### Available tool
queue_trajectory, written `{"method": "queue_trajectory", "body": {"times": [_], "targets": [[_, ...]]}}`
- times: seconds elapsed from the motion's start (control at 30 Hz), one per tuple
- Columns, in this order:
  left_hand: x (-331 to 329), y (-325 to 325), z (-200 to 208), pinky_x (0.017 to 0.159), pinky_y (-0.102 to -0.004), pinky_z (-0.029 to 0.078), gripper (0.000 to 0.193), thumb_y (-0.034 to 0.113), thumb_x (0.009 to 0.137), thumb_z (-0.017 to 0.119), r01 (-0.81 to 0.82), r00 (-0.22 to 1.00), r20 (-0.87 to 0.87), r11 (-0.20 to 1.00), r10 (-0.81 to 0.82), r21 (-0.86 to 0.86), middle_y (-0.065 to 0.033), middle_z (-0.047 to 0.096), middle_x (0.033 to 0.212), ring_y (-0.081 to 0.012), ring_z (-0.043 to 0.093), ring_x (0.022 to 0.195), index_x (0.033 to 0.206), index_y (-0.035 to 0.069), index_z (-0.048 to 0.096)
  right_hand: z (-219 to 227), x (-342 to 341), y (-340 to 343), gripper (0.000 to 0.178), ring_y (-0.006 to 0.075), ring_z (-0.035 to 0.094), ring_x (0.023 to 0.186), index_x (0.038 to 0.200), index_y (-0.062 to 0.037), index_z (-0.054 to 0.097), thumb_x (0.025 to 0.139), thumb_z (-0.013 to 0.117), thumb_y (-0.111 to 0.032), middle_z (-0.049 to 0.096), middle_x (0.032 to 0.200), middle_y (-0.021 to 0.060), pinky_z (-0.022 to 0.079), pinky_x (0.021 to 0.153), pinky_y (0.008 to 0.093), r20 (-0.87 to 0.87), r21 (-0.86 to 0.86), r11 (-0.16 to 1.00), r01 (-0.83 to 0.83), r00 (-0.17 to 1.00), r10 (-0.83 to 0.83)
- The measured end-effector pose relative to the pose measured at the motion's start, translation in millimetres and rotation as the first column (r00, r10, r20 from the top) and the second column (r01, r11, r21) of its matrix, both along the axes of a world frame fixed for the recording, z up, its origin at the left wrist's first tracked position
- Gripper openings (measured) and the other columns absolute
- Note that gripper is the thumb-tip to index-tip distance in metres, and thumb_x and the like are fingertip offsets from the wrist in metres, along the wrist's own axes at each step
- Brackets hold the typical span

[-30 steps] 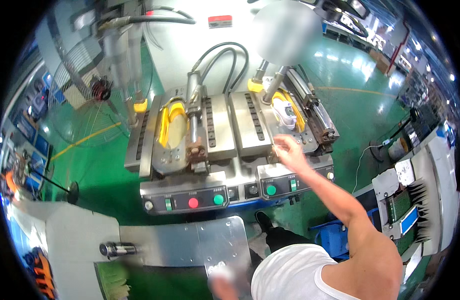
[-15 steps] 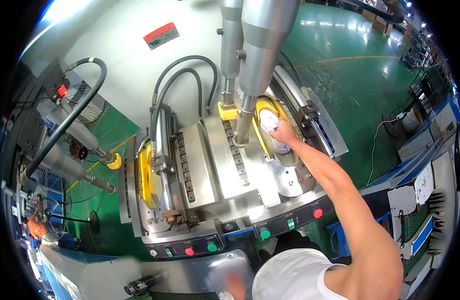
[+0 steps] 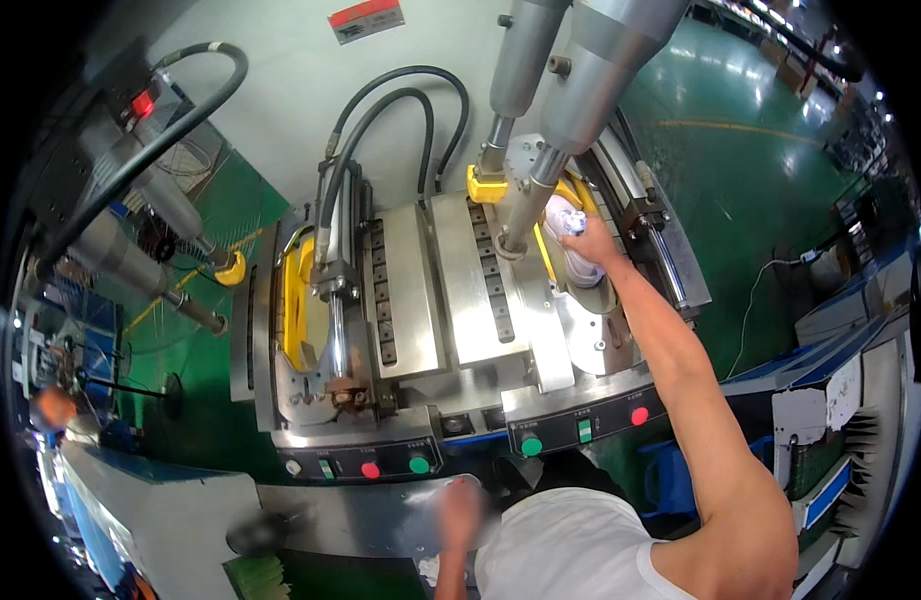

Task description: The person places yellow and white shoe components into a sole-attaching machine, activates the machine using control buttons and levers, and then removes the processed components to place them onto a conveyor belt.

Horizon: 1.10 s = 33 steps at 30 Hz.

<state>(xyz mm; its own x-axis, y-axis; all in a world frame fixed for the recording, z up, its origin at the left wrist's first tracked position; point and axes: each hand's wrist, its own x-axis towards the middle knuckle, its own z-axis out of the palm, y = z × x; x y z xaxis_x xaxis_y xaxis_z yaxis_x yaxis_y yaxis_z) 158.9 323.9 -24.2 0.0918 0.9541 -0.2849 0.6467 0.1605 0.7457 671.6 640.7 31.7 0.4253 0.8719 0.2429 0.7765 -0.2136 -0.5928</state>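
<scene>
My right hand (image 3: 594,243) is closed around a white shoe (image 3: 570,228), which sits between the yellow pads (image 3: 581,196) of the press's right station. Just left of the shoe, a steel press rod (image 3: 525,205) comes down on a slant. Beside it, a yellow block (image 3: 487,184) tips a second rod. My left hand (image 3: 460,513) is low in the view, over a grey metal surface near my white shirt. Motion blur smears its fingers, and I cannot tell whether it holds anything.
The left station has its own yellow pads (image 3: 298,300) and a hydraulic cylinder (image 3: 338,235). Green and red buttons line the front control panel (image 3: 585,425). Black hoses (image 3: 420,95) loop behind. A blurred dark object (image 3: 258,535) lies at the lower left.
My view has shifted, so the press sits higher and further right. My left hand has come up from the lower edge. The right hand keeps its grip on the shoe.
</scene>
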Motion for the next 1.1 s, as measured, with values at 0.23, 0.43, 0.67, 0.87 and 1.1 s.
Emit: {"method": "queue_trajectory", "body": {"times": [0.23,0.43,0.67,0.87,1.1], "targets": [[-24.9,-45.1,-4.4,0.097,-0.0402,0.047,0.029,0.015,0.095,0.057,-0.068,0.982,0.175,0.998,0.064,0.018,-0.0163,0.064,0.117,-0.0300,0.062,0.109,0.120,-0.001,0.061,88.9,-85.4,-139.8,0.050,0.0318,0.061,0.117,0.128,0.0083,0.052,0.089,0.067,-0.018,0.062,0.124,0.0254,0.047,0.099,0.0378,-0.281,0.213,0.976,-0.037,0.955,0.098],[-28.0,-52.7,11.3,0.073,-0.0295,0.053,0.020,0.006,0.090,0.065,-0.221,0.942,0.262,0.975,0.209,0.016,-0.0103,0.070,0.091,-0.0152,0.066,0.077,0.109,-0.001,0.065,131.5,-130.5,-223.8,0.012,0.0103,0.066,0.080,0.094,0.0030,0.064,0.094,0.063,-0.009,0.071,0.085,0.0083,0.053,0.075,0.0261,-0.531,0.167,0.986,0.004,0.843,0.086],[43.4,129.7,232.5,0.065,-0.0278,0.051,0.006,-0.003,0.082,0.071,0.052,0.916,0.255,0.722,-0.310,0.690,-0.0110,0.069,0.082,-0.0141,0.063,0.071,0.085,-0.003,0.066,262.8,-92.6,-136.1,0.022,0.0145,0.066,0.096,0.110,0.0038,0.063,0.099,0.060,-0.015,0.069,0.104,0.0108,0.053,0.089,0.0296,-0.585,0.625,0.779,0.046,0.689,0.429],[164.3,279.0,451.0,0.062,-0.0279,0.051,0.011,0.000,0.087,0.067,0.192,0.866,-0.227,-0.123,-0.447,0.974,-0.0117,0.071,0.092,-0.0202,0.067,0.075,0.098,0.002,0.066,314.8,-85.7,-74.1,0.068,0.0210,0.060,0.112,0.130,0.0077,0.047,0.086,0.077,-0.035,0.062,0.121,0.0153,0.047,0.100,0.0331,-0.429,0.644,0.736,-0.210,0.697,0.575],[245.0,363.3,586.8,0.074,-0.0328,0.054,0.039,0.014,0.092,0.068,0.290,0.909,-0.406,-0.554,-0.096,0.781,-0.0155,0.065,0.116,-0.0219,0.067,0.095,0.128,0.006,0.056,334.0,-100.2,-47.8,0.064,0.0172,0.061,0.086,0.116,0.0029,0.049,0.078,0.084,-0.035,0.063,0.096,0.0080,0.051,0.082,0.0324,-0.254,0.604,0.773,-0.194,0.873,0.417]]}}
